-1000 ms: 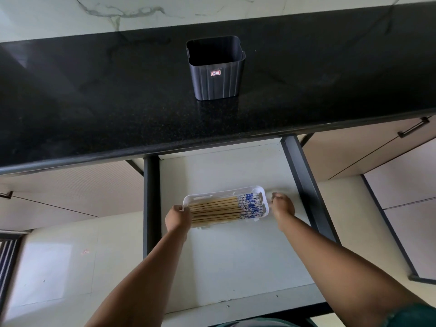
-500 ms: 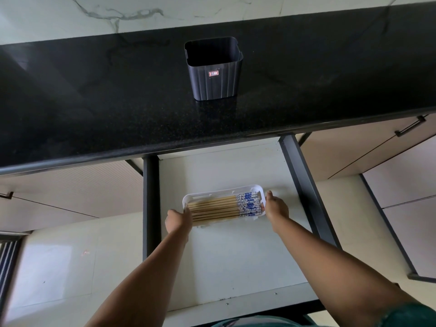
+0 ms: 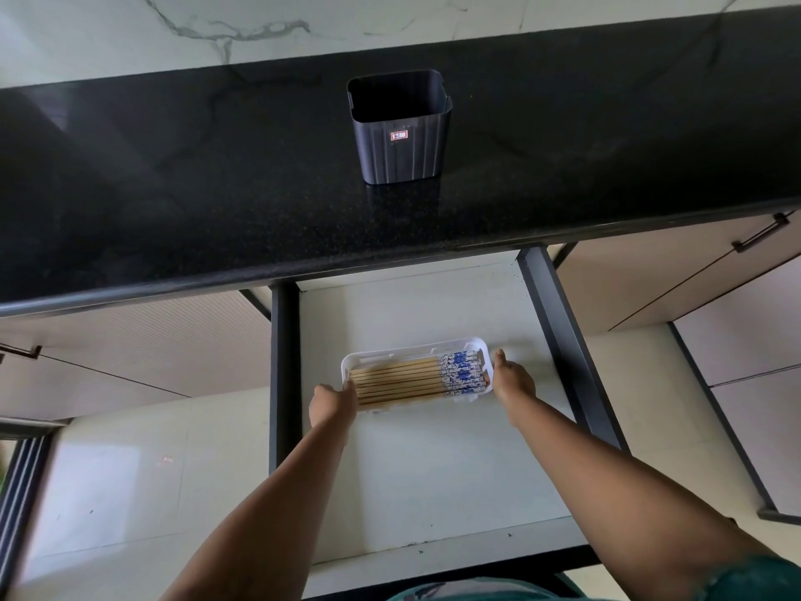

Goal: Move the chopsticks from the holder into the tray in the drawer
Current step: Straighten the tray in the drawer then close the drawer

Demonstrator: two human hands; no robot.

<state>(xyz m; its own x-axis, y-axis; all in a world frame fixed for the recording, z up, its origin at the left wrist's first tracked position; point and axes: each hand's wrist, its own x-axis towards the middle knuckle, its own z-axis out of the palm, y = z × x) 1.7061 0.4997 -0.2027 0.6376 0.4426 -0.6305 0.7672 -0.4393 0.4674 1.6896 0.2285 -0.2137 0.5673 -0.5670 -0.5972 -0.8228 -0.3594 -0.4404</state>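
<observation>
Several wooden chopsticks [image 3: 403, 381] with blue-and-white patterned ends lie side by side in a white tray [image 3: 411, 348] on the floor of the open drawer [image 3: 433, 470]. My left hand [image 3: 331, 403] grips the tray's left end. My right hand [image 3: 511, 379] holds its right end, thumb along the rim. The dark ribbed holder [image 3: 401, 136] stands upright on the black countertop, and its inside looks bare.
The black countertop [image 3: 173, 188] overhangs the back of the drawer. Dark drawer rails [image 3: 284, 375] run along both sides. Closed cabinet fronts with a black handle [image 3: 760, 232] flank the right. A pale tiled floor lies below on the left.
My right hand has moved in from beside the tray and now holds its right end. The tray has shifted slightly left and back in the drawer.
</observation>
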